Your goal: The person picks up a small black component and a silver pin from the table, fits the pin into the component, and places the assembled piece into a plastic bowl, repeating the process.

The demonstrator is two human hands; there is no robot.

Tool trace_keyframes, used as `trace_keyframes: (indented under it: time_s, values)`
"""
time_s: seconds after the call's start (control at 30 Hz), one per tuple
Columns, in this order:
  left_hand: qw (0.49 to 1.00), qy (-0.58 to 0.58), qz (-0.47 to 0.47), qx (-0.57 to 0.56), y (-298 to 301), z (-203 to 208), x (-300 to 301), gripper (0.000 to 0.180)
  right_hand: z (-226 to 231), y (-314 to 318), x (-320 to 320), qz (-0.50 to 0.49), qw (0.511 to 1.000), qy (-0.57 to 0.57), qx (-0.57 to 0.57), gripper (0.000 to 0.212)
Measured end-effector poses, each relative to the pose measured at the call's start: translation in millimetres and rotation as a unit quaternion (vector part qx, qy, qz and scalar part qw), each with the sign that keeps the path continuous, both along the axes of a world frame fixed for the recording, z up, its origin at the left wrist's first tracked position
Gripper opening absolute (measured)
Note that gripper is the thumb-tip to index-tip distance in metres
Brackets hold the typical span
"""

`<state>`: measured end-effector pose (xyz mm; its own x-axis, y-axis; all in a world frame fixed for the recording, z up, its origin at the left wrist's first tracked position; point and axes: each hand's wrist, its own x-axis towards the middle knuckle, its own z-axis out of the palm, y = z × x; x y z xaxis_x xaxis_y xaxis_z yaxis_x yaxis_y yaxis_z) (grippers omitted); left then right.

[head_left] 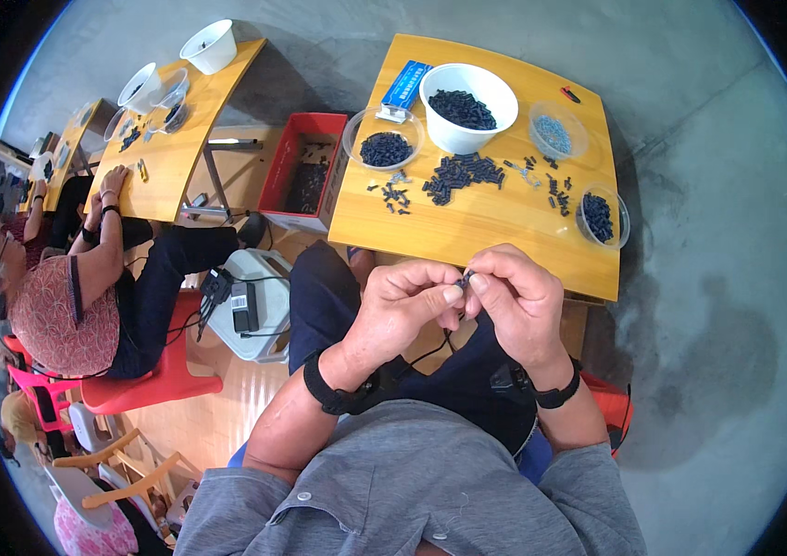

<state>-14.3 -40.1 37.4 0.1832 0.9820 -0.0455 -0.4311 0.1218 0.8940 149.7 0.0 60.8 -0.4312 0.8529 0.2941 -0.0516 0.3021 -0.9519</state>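
Observation:
Just off the table's front edge, my left hand (404,306) and my right hand (521,301) meet, fingertips pinched together. Between them is a small dark part (464,279), mostly covered by the fingers; its exact kind is too small to tell. A pile of short black plastic pieces (464,174) lies on the yellow table (504,243) beyond my hands. Smaller dark pieces (396,196) are scattered to its left, and several more (558,196) to its right. A few shiny metal bits (525,172) lie between the pile and the right-hand pieces.
On my table stand a white bucket (490,137), clear bowls of dark parts (345,148) (624,222), a bowl of silvery bits (555,134), a blue box (406,85) and a red-handled tool (570,94). A red box (284,167) and grey stool (250,320) stand left, near a seated person (69,310).

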Motion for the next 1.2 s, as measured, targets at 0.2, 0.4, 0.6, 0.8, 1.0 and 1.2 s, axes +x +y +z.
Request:
trace_keyframes:
  time_s: [0.2, 0.4, 0.6, 0.8, 1.0, 1.2]
  values:
    - [1.0, 0.003, -0.004, 0.005, 1.4, 2.1, -0.8, 0.012, -2.8, -0.7, -3.1, -0.014, 1.0, 0.006, 0.025, 0.007]
    - [1.0, -0.01, -0.019, -0.015, 1.5, 3.5, -1.9, 0.012, -0.7, 1.1, -0.8, -0.006, 0.999, -0.017, 0.048, 0.006]
    - [0.999, -0.017, -0.031, -0.037, 1.7, 3.4, -3.1, 0.011, -0.8, 0.9, -0.4, -0.009, 0.997, -0.028, 0.069, 0.006]
    - [0.998, -0.036, -0.026, -0.052, -1.5, 2.8, -2.2, 0.01, -3.3, 1.6, -2.0, -0.016, 0.985, -0.044, 0.165, 0.007]
    - [0.998, -0.011, -0.018, -0.066, -0.6, -3.4, -1.0, 0.011, -16.6, -0.2, -3.1, -0.048, 0.974, -0.055, 0.214, 0.01]
    - [0.998, -0.011, -0.006, -0.069, 2.0, -1.2, 3.9, 0.012, -16.6, 6.0, 0.2, -0.042, 0.973, -0.07, 0.217, 0.01]
